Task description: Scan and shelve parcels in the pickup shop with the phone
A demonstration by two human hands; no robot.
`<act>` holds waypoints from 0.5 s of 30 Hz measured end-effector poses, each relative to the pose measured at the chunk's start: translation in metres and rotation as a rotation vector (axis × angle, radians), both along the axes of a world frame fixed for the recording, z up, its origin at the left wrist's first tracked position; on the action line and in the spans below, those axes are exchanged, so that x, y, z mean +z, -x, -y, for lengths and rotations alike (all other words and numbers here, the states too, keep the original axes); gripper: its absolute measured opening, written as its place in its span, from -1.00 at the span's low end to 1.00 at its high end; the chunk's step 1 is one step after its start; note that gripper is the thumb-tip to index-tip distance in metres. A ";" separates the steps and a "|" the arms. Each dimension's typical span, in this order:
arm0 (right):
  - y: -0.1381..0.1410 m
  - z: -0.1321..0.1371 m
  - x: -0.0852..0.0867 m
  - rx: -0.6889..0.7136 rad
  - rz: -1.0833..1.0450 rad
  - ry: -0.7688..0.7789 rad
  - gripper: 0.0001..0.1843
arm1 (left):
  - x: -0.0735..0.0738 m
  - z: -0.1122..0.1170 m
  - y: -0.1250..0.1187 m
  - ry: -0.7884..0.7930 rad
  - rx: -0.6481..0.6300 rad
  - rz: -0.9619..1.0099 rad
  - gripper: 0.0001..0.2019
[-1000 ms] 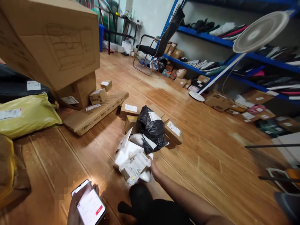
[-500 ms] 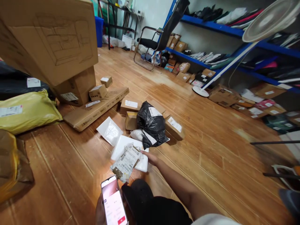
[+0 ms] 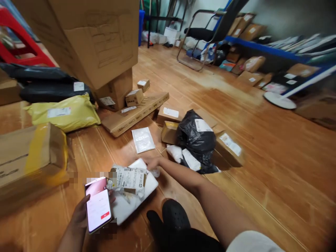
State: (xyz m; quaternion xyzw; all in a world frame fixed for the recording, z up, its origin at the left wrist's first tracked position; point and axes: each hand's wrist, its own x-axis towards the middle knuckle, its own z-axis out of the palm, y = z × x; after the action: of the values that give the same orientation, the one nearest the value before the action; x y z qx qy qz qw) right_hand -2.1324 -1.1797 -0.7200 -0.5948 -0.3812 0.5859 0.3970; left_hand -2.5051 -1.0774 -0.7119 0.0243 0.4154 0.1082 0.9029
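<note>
My left hand (image 3: 80,211) grips a smartphone (image 3: 99,206) whose lit screen shows a pink picture and a red button. My right hand (image 3: 152,163) is closed at the far edge of a flat white parcel (image 3: 149,185) on the floor; its fingertips are partly hidden. On top of that parcel lies a small package in clear plastic wrap (image 3: 130,179), with a printed label facing up. A thin white padded envelope (image 3: 143,140) lies just beyond my right hand. A black plastic bag parcel (image 3: 196,140) with a white label sits to the right.
Several cardboard boxes (image 3: 229,147) surround the black bag. Further left are a long flat carton (image 3: 135,113), a yellow parcel (image 3: 63,113), a taped box (image 3: 28,154) and a large carton (image 3: 105,42). A chair (image 3: 202,35) and a fan base (image 3: 279,100) stand farther back.
The white parcel and the wrapped package on it have shifted left and turned, away from the black bag, with my right hand. The phone has moved left. The view has swung left.
</note>
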 end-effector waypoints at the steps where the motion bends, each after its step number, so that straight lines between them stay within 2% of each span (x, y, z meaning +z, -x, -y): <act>1: 0.011 -0.017 0.004 0.060 -0.003 -0.030 -0.66 | 0.012 -0.004 0.007 0.027 0.017 -0.067 -0.36; 3: 0.034 -0.037 0.015 0.126 0.008 -0.099 -0.65 | 0.034 -0.008 0.017 0.029 0.052 -0.136 -0.39; 5: 0.057 -0.040 0.029 0.105 0.036 -0.177 -0.59 | 0.050 -0.006 0.020 -0.001 0.092 -0.138 -0.46; 6: 0.068 -0.036 0.036 0.085 0.070 -0.223 -0.49 | 0.054 -0.003 0.018 -0.010 0.101 -0.121 -0.47; 9: 0.101 -0.022 0.052 0.147 0.356 -0.334 0.13 | 0.056 0.005 0.003 -0.074 0.176 0.038 -0.51; 10: 0.109 -0.019 0.055 0.199 0.484 -0.338 0.27 | 0.055 0.007 -0.005 -0.115 0.211 0.112 -0.52; 11: 0.114 -0.018 0.056 0.240 0.587 -0.329 0.33 | 0.054 0.009 -0.012 -0.164 0.233 0.191 -0.52; 13: 0.112 -0.021 0.058 0.257 0.653 -0.292 0.27 | 0.052 0.011 -0.026 -0.232 0.224 0.313 -0.55; 15: 0.095 -0.024 0.059 0.204 0.610 -0.277 0.11 | 0.055 0.013 -0.034 -0.241 0.180 0.362 -0.59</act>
State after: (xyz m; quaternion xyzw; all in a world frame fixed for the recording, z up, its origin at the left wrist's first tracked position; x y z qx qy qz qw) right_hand -2.2275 -1.1553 -0.6612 -0.6417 -0.6157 0.3607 0.2811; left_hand -2.4707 -1.0900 -0.6568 0.0749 0.2310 0.2397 0.9400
